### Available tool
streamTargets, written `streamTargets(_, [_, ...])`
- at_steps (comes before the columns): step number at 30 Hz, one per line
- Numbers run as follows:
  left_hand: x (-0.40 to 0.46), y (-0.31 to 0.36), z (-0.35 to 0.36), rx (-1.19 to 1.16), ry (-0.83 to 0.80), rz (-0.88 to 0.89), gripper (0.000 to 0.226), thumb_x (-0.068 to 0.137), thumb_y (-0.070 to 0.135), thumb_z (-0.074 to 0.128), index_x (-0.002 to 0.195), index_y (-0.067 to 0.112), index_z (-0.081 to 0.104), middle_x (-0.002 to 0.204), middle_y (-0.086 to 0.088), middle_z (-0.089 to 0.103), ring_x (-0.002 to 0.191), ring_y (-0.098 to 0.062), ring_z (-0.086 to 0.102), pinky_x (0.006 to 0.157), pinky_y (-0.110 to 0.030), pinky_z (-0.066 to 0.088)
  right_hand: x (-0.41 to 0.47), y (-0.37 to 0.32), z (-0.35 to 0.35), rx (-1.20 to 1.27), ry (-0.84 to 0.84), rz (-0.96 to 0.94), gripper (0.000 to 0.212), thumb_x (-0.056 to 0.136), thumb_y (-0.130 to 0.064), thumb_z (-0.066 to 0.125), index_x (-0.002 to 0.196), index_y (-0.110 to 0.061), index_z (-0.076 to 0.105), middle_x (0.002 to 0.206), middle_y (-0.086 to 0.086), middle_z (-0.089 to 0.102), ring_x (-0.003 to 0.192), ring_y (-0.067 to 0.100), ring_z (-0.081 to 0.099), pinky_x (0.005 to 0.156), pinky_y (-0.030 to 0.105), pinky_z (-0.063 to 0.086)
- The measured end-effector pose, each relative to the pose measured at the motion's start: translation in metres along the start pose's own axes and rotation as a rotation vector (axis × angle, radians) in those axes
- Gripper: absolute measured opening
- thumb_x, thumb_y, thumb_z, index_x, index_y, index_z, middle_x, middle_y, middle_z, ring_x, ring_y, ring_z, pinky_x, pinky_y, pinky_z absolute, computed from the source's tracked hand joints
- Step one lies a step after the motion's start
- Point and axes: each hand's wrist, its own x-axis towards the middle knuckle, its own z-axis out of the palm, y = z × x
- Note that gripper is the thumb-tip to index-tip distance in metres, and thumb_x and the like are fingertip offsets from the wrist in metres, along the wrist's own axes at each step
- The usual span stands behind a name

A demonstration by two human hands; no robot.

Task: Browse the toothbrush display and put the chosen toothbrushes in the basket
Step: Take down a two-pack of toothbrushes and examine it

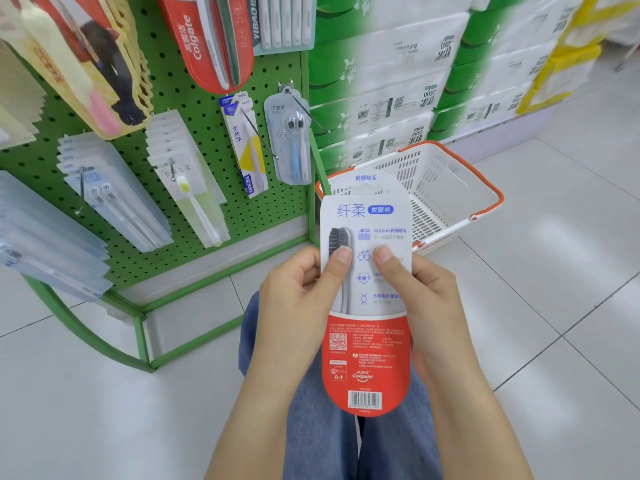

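We see bright, even light with soft shadows; sheen on the floor [554, 258] right of the grip, blur and bending toward the edges.

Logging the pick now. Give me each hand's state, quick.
Left hand: holding the Colgate toothbrush pack, thumb on its face.
Right hand: holding the same pack's other edge.

My left hand [294, 289] and right hand [426, 289]: bare, no rings, no watch, no bracelet. Forearms bare, no sleeves in view. Nails short, unpainted. I wear blue denim jeans [318, 427], faded wash, visible over both legs.
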Motion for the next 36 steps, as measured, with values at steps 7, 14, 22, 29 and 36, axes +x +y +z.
streamTargets(7, [-0.002, 0.002, -0.001, 0.006, 0.074, -0.002, 0.044, 0.082, 0.042, 0.065, 0.084, -0.001, 0.067, 0.075, -0.009, 0.074, 0.074, -0.031, 0.071, 0.068, -0.052, 0.054, 0.000, -0.002, -0.001, 0.117, -0.087, 0.038, 0.023, 0.083, -0.026, 0.059, 0.078, -0.013, 0.078, 0.088, 0.013, 0.075, 0.076, 0.022, 0.071, 0.070, 0.031, 0.058])
streamTargets(14, [0.005, 0.002, -0.010, -0.026, 0.184, 0.006, 0.040, 0.090, 0.044, 0.058, 0.075, 0.008, 0.066, 0.076, -0.016, 0.071, 0.066, -0.025, 0.059, 0.063, -0.049, 0.049, 0.002, -0.004, -0.013, -0.038, -0.267, -0.020, 0.017, 0.079, -0.018, 0.065, 0.090, -0.020, 0.078, 0.089, 0.007, 0.076, 0.075, 0.017, 0.070, 0.064, 0.024, 0.055])
streamTargets(22, [0.006, -0.006, -0.004, 0.056, 0.130, 0.038, 0.021, 0.090, 0.032, 0.068, 0.110, 0.038, 0.065, 0.103, 0.017, 0.072, 0.094, -0.002, 0.068, 0.090, -0.043, 0.055, 0.006, -0.003, -0.005, -0.051, -0.031, -0.207, 0.023, 0.084, -0.011, 0.068, 0.101, -0.025, 0.073, 0.095, -0.004, 0.076, 0.081, 0.012, 0.067, 0.073, 0.024, 0.055])
streamTargets(29, [-0.001, 0.007, 0.008, -0.281, -0.163, -0.081, 0.046, 0.079, 0.056, 0.046, 0.108, 0.027, 0.067, 0.099, 0.012, 0.074, 0.099, -0.005, 0.069, 0.084, -0.022, 0.055, -0.001, 0.005, 0.007, -0.448, 0.015, -0.376, 0.039, 0.075, -0.027, 0.076, 0.111, -0.040, 0.069, 0.097, -0.022, 0.068, 0.063, 0.002, 0.054, 0.065, 0.013, 0.043])
streamTargets(36, [0.008, -0.001, -0.003, -0.257, 0.043, -0.121, 0.021, 0.099, 0.016, 0.049, 0.102, 0.017, 0.069, 0.098, -0.002, 0.076, 0.096, -0.020, 0.070, 0.086, -0.036, 0.055, 0.000, 0.008, 0.010, -0.438, -0.098, -0.401, 0.030, 0.077, -0.026, 0.068, 0.104, -0.039, 0.070, 0.119, -0.022, 0.064, 0.090, -0.004, 0.062, 0.075, 0.013, 0.046])
